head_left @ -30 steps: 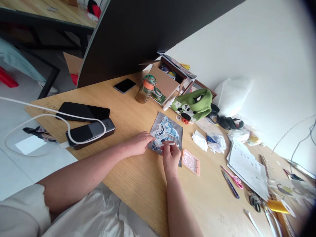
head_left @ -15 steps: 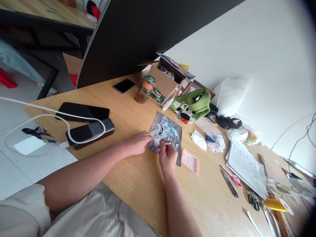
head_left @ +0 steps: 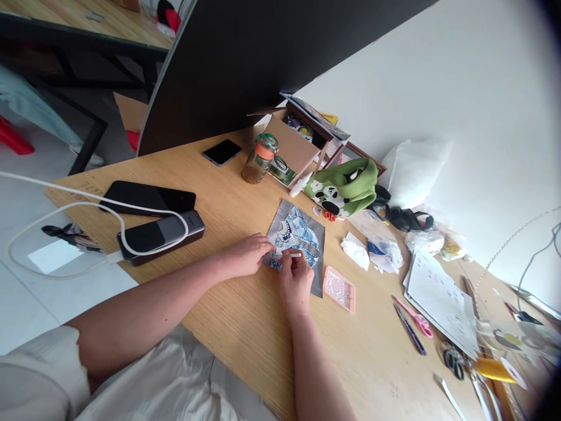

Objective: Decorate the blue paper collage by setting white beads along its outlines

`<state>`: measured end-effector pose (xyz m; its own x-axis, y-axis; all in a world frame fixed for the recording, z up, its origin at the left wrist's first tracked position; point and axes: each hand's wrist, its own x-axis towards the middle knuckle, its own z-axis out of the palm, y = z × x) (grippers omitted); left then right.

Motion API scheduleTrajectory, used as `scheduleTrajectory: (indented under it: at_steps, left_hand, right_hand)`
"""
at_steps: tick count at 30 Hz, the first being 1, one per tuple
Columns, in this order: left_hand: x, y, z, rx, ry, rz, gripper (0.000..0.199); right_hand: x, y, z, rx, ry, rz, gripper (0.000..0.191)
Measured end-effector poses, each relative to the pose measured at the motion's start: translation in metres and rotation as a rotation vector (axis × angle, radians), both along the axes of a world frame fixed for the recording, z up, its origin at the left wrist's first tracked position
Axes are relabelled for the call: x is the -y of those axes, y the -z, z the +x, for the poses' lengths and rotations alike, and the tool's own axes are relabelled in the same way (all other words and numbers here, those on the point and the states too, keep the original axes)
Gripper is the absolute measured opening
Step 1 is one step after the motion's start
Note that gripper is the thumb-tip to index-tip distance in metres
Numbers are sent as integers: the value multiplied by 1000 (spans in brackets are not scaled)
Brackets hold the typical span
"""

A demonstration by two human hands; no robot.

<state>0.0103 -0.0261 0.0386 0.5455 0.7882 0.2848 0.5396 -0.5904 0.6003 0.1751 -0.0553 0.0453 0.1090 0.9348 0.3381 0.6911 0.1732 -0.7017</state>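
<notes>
The right hand (head_left: 297,280) pinches a thin white stick (head_left: 296,255) over the gray cloth (head_left: 318,279). The left hand (head_left: 248,255) touches the cloth's edge; I can't tell if its fingers pinch it. The cloth lies flat on the table (head_left: 245,316), with the pink tray (head_left: 353,299) just beside it. If the left hand lets up, the cloth could slip and the stick could miss its spot. If the right hand bumps the tray, its tiny bits (head_left: 337,286) could spill. I count two hands, one stick, one cloth, one tray and one bottle (head_left: 256,168). The bits are too small to count.
</notes>
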Motion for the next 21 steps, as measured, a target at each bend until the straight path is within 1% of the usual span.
scheduleTrajectory:
  at_steps: [10,21]
  left_hand:
    - [-1,4,0,15,0,19,40]
    - [-1,4,-1,16,4,11,41]
  right_hand:
    - [-1,-2,-2,28,-12,-10,31]
    - [-1,-1,-1,41,-22,-3,31]
